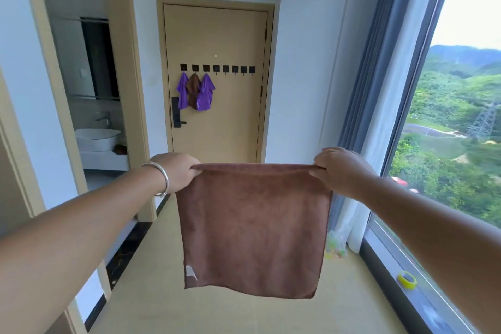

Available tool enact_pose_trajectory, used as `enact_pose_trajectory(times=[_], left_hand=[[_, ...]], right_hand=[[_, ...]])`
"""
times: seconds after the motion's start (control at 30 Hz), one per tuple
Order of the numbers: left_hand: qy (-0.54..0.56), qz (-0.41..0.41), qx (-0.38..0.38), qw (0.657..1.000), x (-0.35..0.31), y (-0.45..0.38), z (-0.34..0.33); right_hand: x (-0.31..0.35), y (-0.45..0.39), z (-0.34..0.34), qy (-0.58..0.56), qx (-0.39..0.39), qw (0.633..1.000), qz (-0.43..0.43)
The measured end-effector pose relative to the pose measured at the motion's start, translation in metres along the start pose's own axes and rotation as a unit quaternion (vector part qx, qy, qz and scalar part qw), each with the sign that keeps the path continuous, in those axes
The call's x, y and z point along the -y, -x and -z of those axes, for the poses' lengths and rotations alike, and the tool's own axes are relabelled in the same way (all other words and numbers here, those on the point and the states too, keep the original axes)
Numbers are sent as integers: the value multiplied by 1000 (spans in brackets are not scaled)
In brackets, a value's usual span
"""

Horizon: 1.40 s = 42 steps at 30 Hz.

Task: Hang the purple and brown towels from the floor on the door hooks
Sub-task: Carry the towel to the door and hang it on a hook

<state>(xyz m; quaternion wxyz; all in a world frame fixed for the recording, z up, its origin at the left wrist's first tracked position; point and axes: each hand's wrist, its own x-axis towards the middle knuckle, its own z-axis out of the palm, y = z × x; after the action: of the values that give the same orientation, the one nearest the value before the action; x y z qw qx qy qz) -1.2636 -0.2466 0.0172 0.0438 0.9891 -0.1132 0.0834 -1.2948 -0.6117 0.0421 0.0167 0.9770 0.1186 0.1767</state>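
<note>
**Brown towel held spread, facing the door**

Left hand (pixel 177 171) pinches the top left corner of the brown towel (pixel 253 230); right hand (pixel 340 168) pinches the top right corner. Towel hangs flat between them, clear of the floor (pixel 339 314), white tag at lower left. A bracelet (pixel 162 177) sits on the left wrist.

Door (pixel 217 127) straight ahead, well apart from the hands. Row of black hooks (pixel 217 69) on it. The three leftmost carry a purple towel (pixel 182 91), a hung brown towel (pixel 193 91) and a second purple towel (pixel 205 93); the rest are bare.

Yellow tape roll (pixel 407 280) on the window sill, right.
</note>
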Motion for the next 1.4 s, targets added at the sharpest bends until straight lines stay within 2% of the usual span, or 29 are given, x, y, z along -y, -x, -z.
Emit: enact_pose_trajectory(times=[0.13,0.27,0.67,1.2,1.4], left_hand=[[-91,-2,-77,993,12,-4,39],[-167,-15,-157,973,27,0,57],[-219,7,-121,968,72,-27,51],[-200,50,-129,970,91,-205,58],[-207,76,-74,973,105,-264,34]], right_hand=[[13,-19,33,25,-49,998,-9],[28,-32,37,42,-78,996,-12],[54,-93,-6,67,-42,997,17],[-9,-294,-43,49,-67,996,40],[-24,-354,-86,50,-47,996,53]])
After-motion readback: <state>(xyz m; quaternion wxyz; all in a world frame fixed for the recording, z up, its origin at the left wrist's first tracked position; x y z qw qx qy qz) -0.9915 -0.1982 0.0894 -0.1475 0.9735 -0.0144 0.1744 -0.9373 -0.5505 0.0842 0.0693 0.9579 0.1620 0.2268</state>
